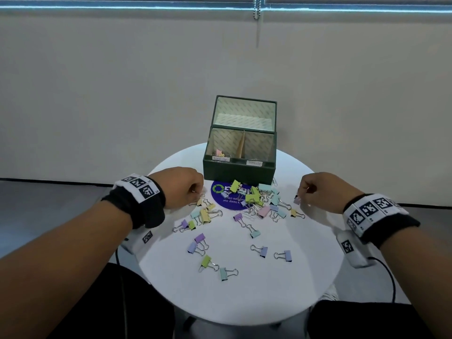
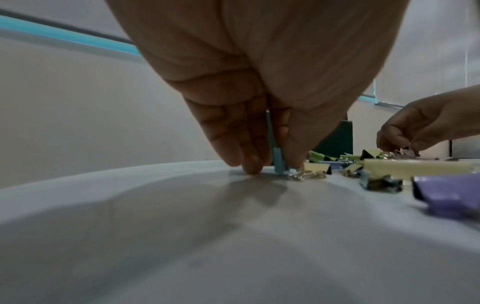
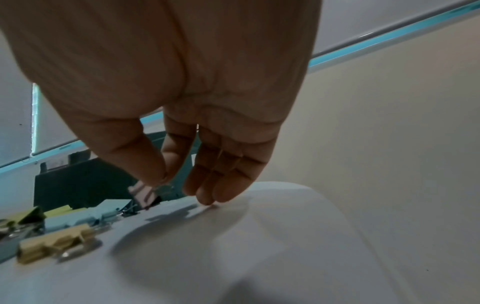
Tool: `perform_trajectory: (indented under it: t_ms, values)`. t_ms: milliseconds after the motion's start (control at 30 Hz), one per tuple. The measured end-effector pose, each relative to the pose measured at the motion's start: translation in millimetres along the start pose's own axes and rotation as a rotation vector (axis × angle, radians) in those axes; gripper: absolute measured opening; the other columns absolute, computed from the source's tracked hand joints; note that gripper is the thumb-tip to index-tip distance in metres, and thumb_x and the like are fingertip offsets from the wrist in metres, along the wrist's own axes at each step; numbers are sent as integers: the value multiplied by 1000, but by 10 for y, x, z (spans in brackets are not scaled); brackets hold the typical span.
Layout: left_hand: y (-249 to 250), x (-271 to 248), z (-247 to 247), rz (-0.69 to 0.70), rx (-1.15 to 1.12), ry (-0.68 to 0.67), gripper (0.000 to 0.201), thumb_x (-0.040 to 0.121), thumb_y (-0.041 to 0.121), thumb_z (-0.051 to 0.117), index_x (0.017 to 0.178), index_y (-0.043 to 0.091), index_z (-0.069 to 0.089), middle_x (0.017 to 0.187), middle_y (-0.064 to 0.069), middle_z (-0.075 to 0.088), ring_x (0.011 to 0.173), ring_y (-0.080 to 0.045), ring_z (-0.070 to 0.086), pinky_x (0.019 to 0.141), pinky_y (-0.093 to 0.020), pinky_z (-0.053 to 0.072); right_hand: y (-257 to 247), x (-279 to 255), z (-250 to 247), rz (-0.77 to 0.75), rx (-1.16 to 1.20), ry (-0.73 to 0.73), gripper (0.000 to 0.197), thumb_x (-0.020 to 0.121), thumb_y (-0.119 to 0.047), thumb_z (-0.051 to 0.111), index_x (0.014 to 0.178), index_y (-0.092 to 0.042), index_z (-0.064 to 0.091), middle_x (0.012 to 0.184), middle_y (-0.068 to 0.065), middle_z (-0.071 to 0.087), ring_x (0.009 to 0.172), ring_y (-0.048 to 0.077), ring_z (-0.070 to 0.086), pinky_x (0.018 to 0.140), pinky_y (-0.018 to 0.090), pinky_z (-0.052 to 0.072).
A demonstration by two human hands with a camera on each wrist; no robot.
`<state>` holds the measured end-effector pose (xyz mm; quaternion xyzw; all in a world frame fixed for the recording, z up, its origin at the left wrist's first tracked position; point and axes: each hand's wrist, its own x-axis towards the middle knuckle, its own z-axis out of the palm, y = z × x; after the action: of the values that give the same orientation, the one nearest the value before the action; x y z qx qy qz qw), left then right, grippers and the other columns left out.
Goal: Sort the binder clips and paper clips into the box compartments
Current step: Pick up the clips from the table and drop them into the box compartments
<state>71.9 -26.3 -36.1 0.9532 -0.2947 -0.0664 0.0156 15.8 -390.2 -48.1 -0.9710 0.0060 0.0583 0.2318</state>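
A dark green box [image 1: 238,171] with two labelled front compartments stands at the back of the round white table [image 1: 305,277]; a few clips lie in its left compartment [image 1: 219,152]. Several pastel binder clips [image 1: 254,199] are scattered in front of it. My left hand [image 1: 195,192] is down at the left edge of the pile and pinches a blue binder clip [image 2: 279,162] that touches the table. At the right of the pile, my right hand [image 1: 302,192] pinches a pale pink binder clip [image 3: 144,194] by its wire handles, just above the table.
A round blue sticker [image 1: 226,198] lies under the pile. The box lid [image 1: 244,113] stands open behind the box, against the wall. Loose clips spread toward the table's near side [image 1: 205,261]. Cables hang off both wrists beside the table edges.
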Motion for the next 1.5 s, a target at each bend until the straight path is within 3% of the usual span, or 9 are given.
perform_trajectory:
  t_ms: [200,400,500,567,767,967,1133,1333,1500]
  values:
    - [1,-76,-14,-66,-64,89,17,96,15,43,99,30,50,88,11,57,79,-14,55,67,-25,41,19,-33,1,-17,147,131,30,75,-4,68,62,-13,42,76,-2,74,69,1,70,66,33,51]
    - [6,-151,-1,-33,-67,-51,25,94,33,54,115,44,61,102,9,41,88,-13,52,79,-26,38,-73,-64,-14,12,93,12,18,87,-4,47,86,-20,57,70,-4,60,65,20,54,63,31,43]
    - [29,-166,11,-37,-14,-57,20,91,42,61,110,46,66,105,10,40,88,-12,51,77,-23,37,-181,-133,25,-12,-60,-102,1,84,-22,63,83,-23,63,77,-11,61,73,15,55,66,28,44]
    - [30,-153,20,-59,-16,-45,15,91,43,62,105,42,66,108,9,42,88,-13,52,77,-23,38,-204,-153,90,-2,-145,-187,18,76,-36,75,86,-27,62,75,-10,60,68,10,55,63,25,44]
    - [-32,-123,48,-2,-83,65,9,93,41,61,89,36,55,102,11,46,84,-10,53,75,-23,39,-332,-124,68,-35,-166,-214,14,79,-31,71,78,-27,57,78,-10,60,71,12,52,65,24,43]
    - [-13,131,-284,-3,-303,334,10,95,34,60,87,28,56,86,13,57,72,-2,51,63,-19,35,-892,105,-190,-193,105,-71,17,90,-34,69,91,-19,62,84,-8,61,69,5,52,63,18,40]
    - [89,563,-550,-106,-380,413,9,96,26,60,87,27,57,86,12,63,79,-9,56,69,-19,44,-1380,598,-208,-191,291,175,15,89,-28,70,95,-17,63,90,-7,61,71,5,53,60,20,40]
    - [134,770,-582,-119,-287,324,43,101,19,47,144,25,49,139,-5,58,123,-21,56,99,-23,37,-1488,757,-20,-192,244,101,45,87,-23,69,130,-22,61,127,-3,64,112,14,61,91,29,51]
    - [78,569,-473,-18,-361,377,42,99,14,51,137,28,57,134,3,63,119,-13,58,99,-20,39,-1067,528,-109,-224,309,318,14,91,-16,65,102,-23,69,97,-11,69,87,3,63,75,14,45]
